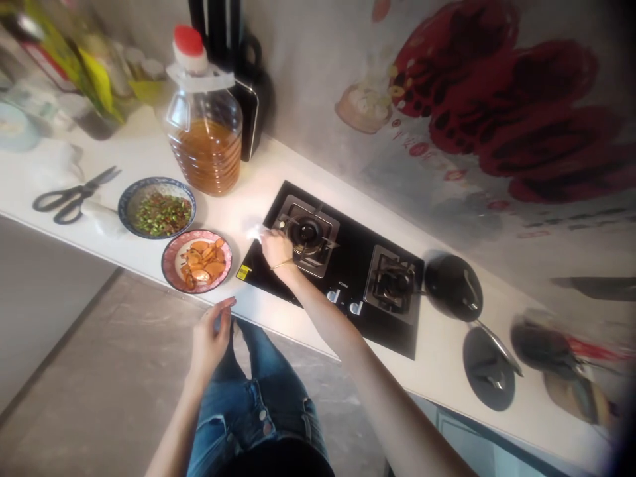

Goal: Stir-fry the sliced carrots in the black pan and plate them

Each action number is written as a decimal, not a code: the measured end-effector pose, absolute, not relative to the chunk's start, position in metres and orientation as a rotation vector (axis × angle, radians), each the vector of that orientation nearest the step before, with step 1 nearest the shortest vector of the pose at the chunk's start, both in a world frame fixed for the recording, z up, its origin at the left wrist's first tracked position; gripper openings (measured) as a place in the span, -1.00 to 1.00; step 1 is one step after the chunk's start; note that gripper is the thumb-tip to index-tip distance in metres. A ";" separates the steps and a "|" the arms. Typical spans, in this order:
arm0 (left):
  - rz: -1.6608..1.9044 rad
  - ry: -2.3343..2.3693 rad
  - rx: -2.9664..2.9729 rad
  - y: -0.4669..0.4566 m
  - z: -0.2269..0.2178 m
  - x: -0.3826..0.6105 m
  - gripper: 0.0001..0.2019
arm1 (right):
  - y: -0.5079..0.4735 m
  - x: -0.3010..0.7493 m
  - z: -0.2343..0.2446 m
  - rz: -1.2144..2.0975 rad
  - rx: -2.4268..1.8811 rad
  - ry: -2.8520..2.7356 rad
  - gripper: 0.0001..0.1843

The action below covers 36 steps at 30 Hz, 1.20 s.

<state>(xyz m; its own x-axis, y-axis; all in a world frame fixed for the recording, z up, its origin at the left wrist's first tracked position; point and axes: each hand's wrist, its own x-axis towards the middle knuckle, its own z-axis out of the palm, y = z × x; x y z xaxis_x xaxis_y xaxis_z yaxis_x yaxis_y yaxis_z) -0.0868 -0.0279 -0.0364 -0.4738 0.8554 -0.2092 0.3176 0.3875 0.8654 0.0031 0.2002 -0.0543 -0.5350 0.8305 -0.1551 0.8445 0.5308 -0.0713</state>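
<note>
My right hand [276, 248] is closed on a small white cloth or tissue [254, 232] at the left edge of the black two-burner gas hob [278, 278], beside the left burner [307, 233]. My left hand [212, 336] hangs open in front of the counter edge, holding nothing, just below a pink-rimmed bowl of orange slices [199, 260]. The right burner [395, 281] stands bare.
A blue-rimmed bowl of chopped greens [158, 211], black scissors [72, 195] and a large oil jug with a red cap [205, 126] stand on the white counter [149, 156] at left. A black pan [454, 286] and a lid [489, 361] sit right of the hob.
</note>
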 end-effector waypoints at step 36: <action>1.068 1.913 1.094 -0.029 -0.046 -0.105 -0.72 | 0.294 -0.079 -0.097 -0.284 1.699 2.295 -0.59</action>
